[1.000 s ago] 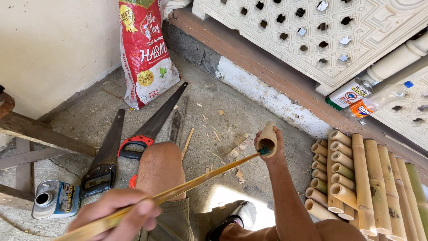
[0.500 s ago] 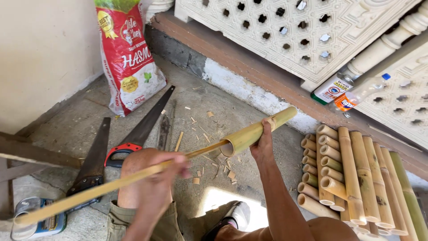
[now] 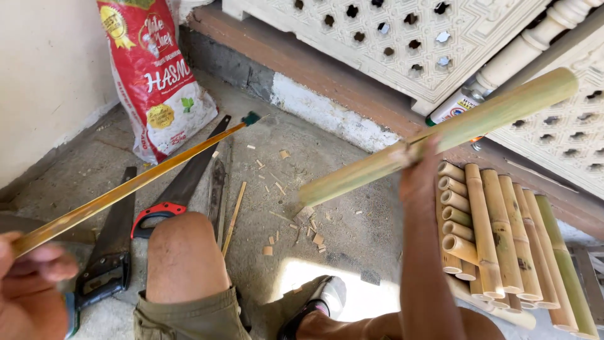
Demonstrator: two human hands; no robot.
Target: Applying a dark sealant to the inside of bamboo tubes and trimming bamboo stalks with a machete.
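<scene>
Head view, operator A: State the position of both hands.

Operator B: Right hand (image 3: 420,179) is raised at mid-frame, seen from the back; its fingers wrap a thick green bamboo tube (image 3: 440,135). Left hand (image 3: 28,277) sits at the lower left edge, fingers curled shut around the near end of a thin yellow rod (image 3: 132,182).

A: Long axis of each piece?

B: Tube runs from lower left, open end near the floor chips, up to the upper right corner. Rod runs from the left hand up and right, ending in a dark green tip (image 3: 251,118) close to the red sack (image 3: 157,82).

A: Relation between the two?

B: Apart. Rod tip lies up and left of the tube's lower open end (image 3: 308,195); the two axes are roughly parallel, not in line. The left hand is far from that opening; the right hand grips the tube near its middle.

A: Surroundings?

B: Two hand saws (image 3: 182,189) lie on the concrete floor (image 3: 327,151) beside the bare knee (image 3: 182,252). A row of cut bamboo lengths (image 3: 503,239) lies to the right.
</scene>
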